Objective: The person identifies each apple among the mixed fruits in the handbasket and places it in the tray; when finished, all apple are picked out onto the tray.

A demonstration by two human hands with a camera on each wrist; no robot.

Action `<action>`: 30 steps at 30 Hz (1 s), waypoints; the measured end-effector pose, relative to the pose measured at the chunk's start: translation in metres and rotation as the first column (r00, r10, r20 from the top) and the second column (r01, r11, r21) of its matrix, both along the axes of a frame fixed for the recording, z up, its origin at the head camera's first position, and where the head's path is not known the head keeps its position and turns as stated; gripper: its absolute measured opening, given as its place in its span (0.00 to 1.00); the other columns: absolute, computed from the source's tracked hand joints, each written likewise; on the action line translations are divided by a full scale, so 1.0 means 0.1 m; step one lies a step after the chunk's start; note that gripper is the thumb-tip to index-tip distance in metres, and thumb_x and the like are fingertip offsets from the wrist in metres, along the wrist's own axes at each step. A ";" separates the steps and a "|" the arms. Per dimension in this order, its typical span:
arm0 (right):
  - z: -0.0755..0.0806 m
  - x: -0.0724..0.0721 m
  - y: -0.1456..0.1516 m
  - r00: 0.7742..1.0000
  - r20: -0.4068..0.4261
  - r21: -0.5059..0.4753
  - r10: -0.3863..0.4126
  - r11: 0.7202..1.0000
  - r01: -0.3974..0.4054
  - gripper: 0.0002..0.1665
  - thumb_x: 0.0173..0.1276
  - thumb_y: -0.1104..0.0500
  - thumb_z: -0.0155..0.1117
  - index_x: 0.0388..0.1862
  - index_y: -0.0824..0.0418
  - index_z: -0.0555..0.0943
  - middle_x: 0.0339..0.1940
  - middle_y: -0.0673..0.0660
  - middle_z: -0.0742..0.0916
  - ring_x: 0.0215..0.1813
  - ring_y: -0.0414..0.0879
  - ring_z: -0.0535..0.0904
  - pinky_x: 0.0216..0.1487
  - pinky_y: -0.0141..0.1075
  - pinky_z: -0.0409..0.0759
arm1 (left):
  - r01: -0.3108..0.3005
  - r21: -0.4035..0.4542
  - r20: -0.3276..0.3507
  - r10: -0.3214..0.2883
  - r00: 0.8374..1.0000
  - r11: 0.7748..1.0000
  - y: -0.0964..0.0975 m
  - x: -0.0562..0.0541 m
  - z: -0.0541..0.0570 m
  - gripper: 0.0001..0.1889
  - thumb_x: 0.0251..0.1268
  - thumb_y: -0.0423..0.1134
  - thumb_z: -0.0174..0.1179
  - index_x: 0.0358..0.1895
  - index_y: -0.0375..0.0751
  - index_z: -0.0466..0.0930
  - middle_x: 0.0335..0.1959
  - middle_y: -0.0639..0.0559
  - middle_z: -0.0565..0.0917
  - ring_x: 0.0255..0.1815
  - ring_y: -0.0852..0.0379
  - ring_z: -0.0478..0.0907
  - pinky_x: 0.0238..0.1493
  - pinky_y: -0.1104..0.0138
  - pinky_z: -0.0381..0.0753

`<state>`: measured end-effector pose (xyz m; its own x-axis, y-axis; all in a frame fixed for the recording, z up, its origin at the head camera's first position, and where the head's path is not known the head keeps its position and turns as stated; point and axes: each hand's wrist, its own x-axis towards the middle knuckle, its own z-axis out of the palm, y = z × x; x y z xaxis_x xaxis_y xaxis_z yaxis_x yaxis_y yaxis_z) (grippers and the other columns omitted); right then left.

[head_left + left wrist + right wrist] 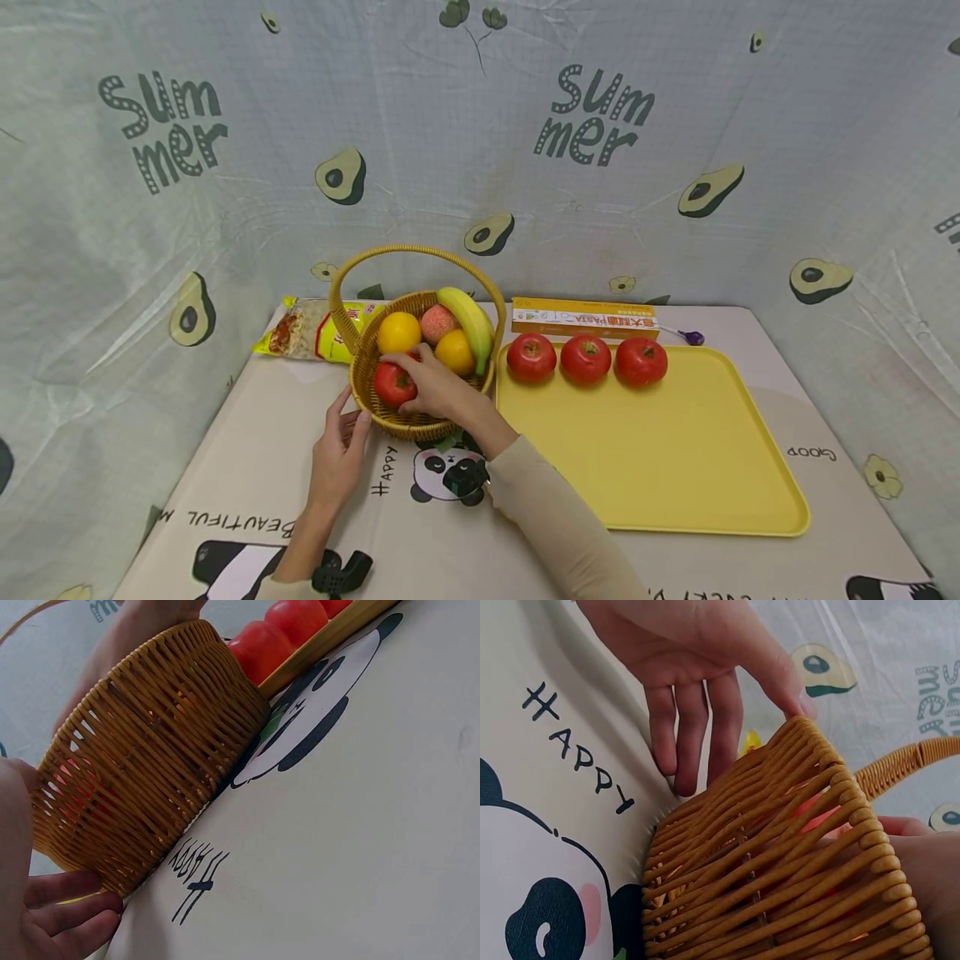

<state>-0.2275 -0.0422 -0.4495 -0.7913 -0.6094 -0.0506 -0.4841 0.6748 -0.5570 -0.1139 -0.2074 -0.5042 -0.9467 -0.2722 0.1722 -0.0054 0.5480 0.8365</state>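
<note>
A round woven basket [416,429] with a tall arched handle stands left of centre. My right hand [442,392] reaches inside it and grips a round red fruit [392,385] with a small star-shaped top, at the basket's left side. Beside that fruit lie two orange fruits [399,333], a pinkish bumpy fruit [438,323] and a banana [468,321]. My left hand [339,458] is against the basket's near left outer wall. In the right wrist view its thumb touches the rim, while the other fingers extend down along the wall.
A yellow tray [652,458] sits right of the basket, with three similar red fruits [585,360] along its back edge. Behind the tray lie an orange pasta box [585,317] and a small purple-ended item [692,337]. A yellow food packet [303,329] lies left of the basket.
</note>
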 end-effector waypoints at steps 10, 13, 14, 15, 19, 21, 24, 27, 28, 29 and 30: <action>0.01 0.00 -0.01 0.997 -0.073 0.038 -0.005 0.999 0.008 0.50 0.58 0.48 0.78 0.76 0.38 0.63 0.71 0.56 0.72 0.63 0.49 0.76 0.64 0.45 0.80 | 0.001 0.005 0.006 -0.001 1.000 1.000 -0.01 -0.01 -0.01 0.30 0.79 0.51 0.47 0.79 0.54 0.55 0.57 0.37 0.84 0.53 0.42 0.85 0.56 0.59 0.82; 0.02 0.02 -0.01 0.994 -0.110 0.076 -0.025 0.997 0.034 0.50 0.56 0.45 0.79 0.75 0.37 0.64 0.68 0.56 0.74 0.57 0.49 0.78 0.60 0.44 0.82 | 0.003 0.004 0.003 -0.003 1.000 1.000 -0.01 -0.01 -0.01 0.30 0.79 0.51 0.48 0.79 0.55 0.55 0.57 0.37 0.84 0.53 0.42 0.85 0.56 0.59 0.82; 0.02 0.02 -0.01 0.992 -0.122 0.082 -0.033 0.996 0.044 0.50 0.55 0.44 0.79 0.75 0.37 0.65 0.67 0.56 0.74 0.56 0.49 0.79 0.58 0.44 0.82 | 0.003 0.004 0.003 -0.003 1.000 1.000 -0.01 -0.01 -0.01 0.30 0.79 0.51 0.47 0.79 0.55 0.55 0.57 0.37 0.84 0.53 0.42 0.85 0.56 0.58 0.82; 0.02 0.03 -0.01 0.990 -0.135 0.088 -0.041 0.995 0.053 0.50 0.55 0.43 0.79 0.75 0.37 0.65 0.66 0.56 0.75 0.54 0.49 0.79 0.57 0.44 0.83 | 0.003 0.005 0.005 -0.003 1.000 1.000 -0.01 -0.01 -0.01 0.30 0.79 0.51 0.47 0.79 0.55 0.55 0.57 0.37 0.84 0.53 0.42 0.85 0.56 0.57 0.82; 0.02 0.04 0.01 0.985 -0.159 0.069 -0.067 0.995 0.079 0.50 0.53 0.41 0.78 0.74 0.38 0.66 0.63 0.57 0.75 0.54 0.49 0.78 0.56 0.43 0.83 | 0.005 0.004 0.013 -0.005 1.000 1.000 -0.01 -0.01 -0.01 0.30 0.80 0.52 0.47 0.79 0.55 0.54 0.58 0.37 0.84 0.54 0.42 0.84 0.57 0.54 0.82; 0.03 0.06 0.03 0.985 -0.153 0.045 -0.073 0.996 0.081 0.50 0.53 0.41 0.78 0.74 0.38 0.66 0.63 0.58 0.74 0.54 0.49 0.78 0.56 0.43 0.83 | 0.006 0.005 0.016 -0.006 1.000 1.000 -0.01 0.00 -0.01 0.30 0.80 0.52 0.47 0.79 0.55 0.54 0.58 0.37 0.84 0.54 0.42 0.84 0.57 0.53 0.82; 0.05 0.09 0.06 0.989 -0.127 -0.005 -0.076 0.997 0.076 0.49 0.53 0.43 0.78 0.73 0.38 0.66 0.63 0.59 0.73 0.54 0.50 0.77 0.57 0.43 0.83 | 0.006 0.006 0.015 -0.006 1.000 1.000 -0.01 0.00 0.00 0.30 0.80 0.52 0.47 0.79 0.55 0.54 0.58 0.37 0.84 0.54 0.42 0.84 0.57 0.54 0.82; 0.09 0.12 0.10 0.992 -0.099 -0.058 -0.077 0.996 0.072 0.49 0.53 0.44 0.78 0.73 0.38 0.66 0.64 0.58 0.71 0.56 0.50 0.76 0.58 0.43 0.82 | 0.005 0.010 0.011 -0.005 1.000 1.000 -0.01 0.00 0.00 0.30 0.80 0.52 0.47 0.79 0.55 0.55 0.58 0.37 0.84 0.54 0.42 0.84 0.56 0.57 0.82; 0.10 0.13 0.11 0.993 -0.092 -0.074 -0.077 0.995 0.070 0.49 0.53 0.45 0.78 0.73 0.38 0.66 0.64 0.58 0.71 0.56 0.50 0.75 0.58 0.43 0.82 | 0.005 0.009 0.011 -0.006 1.000 1.000 -0.02 0.00 0.00 0.30 0.80 0.52 0.47 0.79 0.55 0.55 0.58 0.37 0.84 0.54 0.42 0.84 0.56 0.58 0.82; 0.11 0.15 0.13 0.993 -0.089 -0.088 -0.076 0.994 0.068 0.48 0.53 0.45 0.78 0.73 0.38 0.66 0.63 0.58 0.71 0.57 0.50 0.74 0.58 0.43 0.82 | 0.006 0.009 0.013 -0.006 1.000 1.000 -0.02 0.00 0.00 0.30 0.80 0.52 0.47 0.79 0.54 0.54 0.58 0.37 0.84 0.54 0.42 0.84 0.56 0.59 0.82; 0.12 0.16 0.14 0.993 -0.088 -0.099 -0.077 0.993 0.068 0.48 0.53 0.45 0.77 0.73 0.38 0.66 0.63 0.57 0.70 0.57 0.49 0.74 0.58 0.43 0.82 | 0.007 0.011 0.013 -0.007 1.000 1.000 -0.02 0.01 0.00 0.30 0.80 0.52 0.47 0.80 0.55 0.54 0.58 0.37 0.84 0.54 0.42 0.84 0.56 0.60 0.82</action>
